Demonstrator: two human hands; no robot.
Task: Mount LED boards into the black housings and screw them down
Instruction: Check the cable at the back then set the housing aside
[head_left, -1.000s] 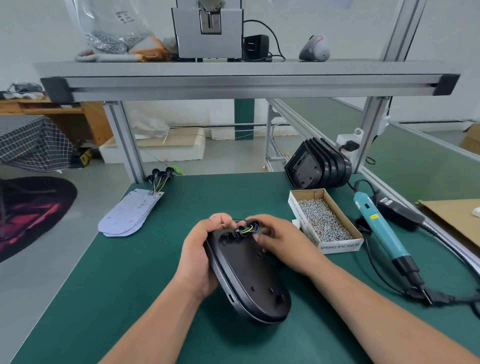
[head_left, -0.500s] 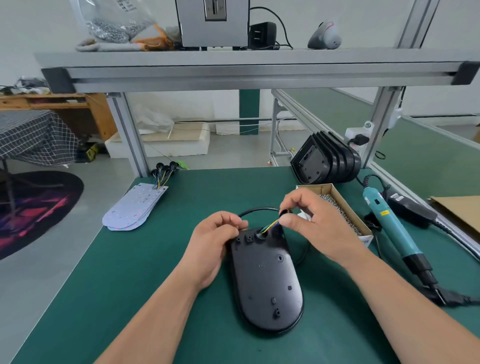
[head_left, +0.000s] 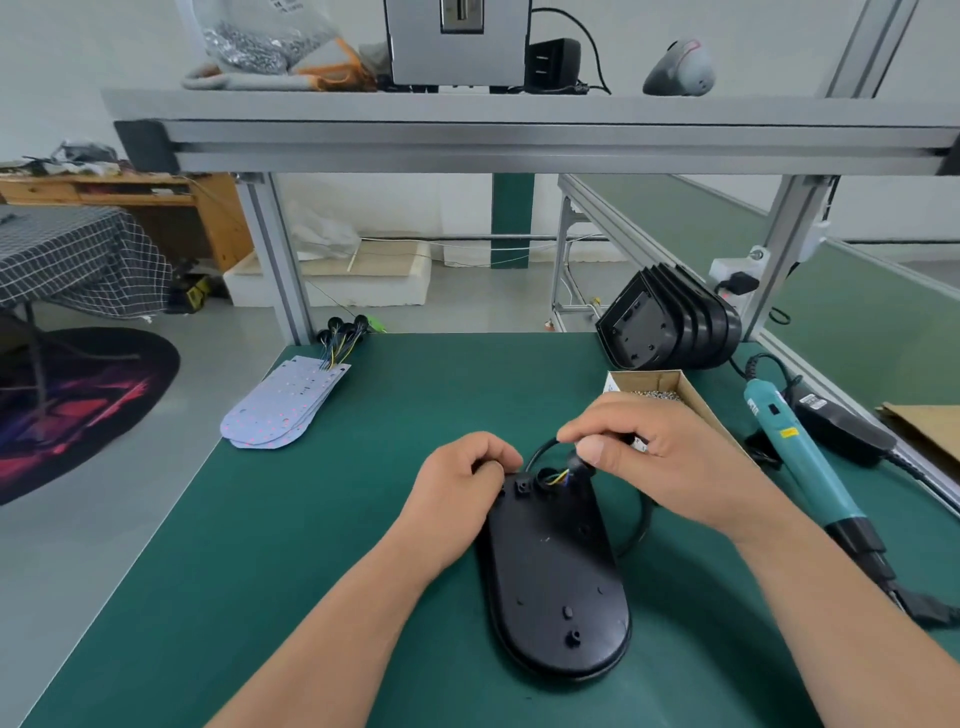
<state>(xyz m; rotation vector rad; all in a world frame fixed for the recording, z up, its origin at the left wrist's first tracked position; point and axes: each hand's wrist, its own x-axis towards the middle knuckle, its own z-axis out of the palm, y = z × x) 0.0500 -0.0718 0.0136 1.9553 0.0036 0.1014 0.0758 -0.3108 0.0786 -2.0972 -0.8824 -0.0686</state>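
Observation:
A black oval housing (head_left: 556, 577) lies back side up on the green table. Coloured wires come out of a hole near its far end and run into a black cable (head_left: 636, 530) that loops round to the right. My left hand (head_left: 457, 488) grips the housing's far left corner with curled fingers. My right hand (head_left: 660, 457) pinches the black grommet on the cable just above the hole. A stack of white LED boards (head_left: 283, 402) with wire tails lies at the far left of the table.
A row of black housings (head_left: 670, 325) leans at the back right. A cardboard box of screws (head_left: 670, 392) sits behind my right hand. A teal electric screwdriver (head_left: 795, 452) lies at the right with its power adapter (head_left: 841, 431). Overhead runs an aluminium shelf (head_left: 519, 135).
The housing was turned from tilted to flat on the table. My right hand drew the wires and cable out through the hole, then came back down close to it.

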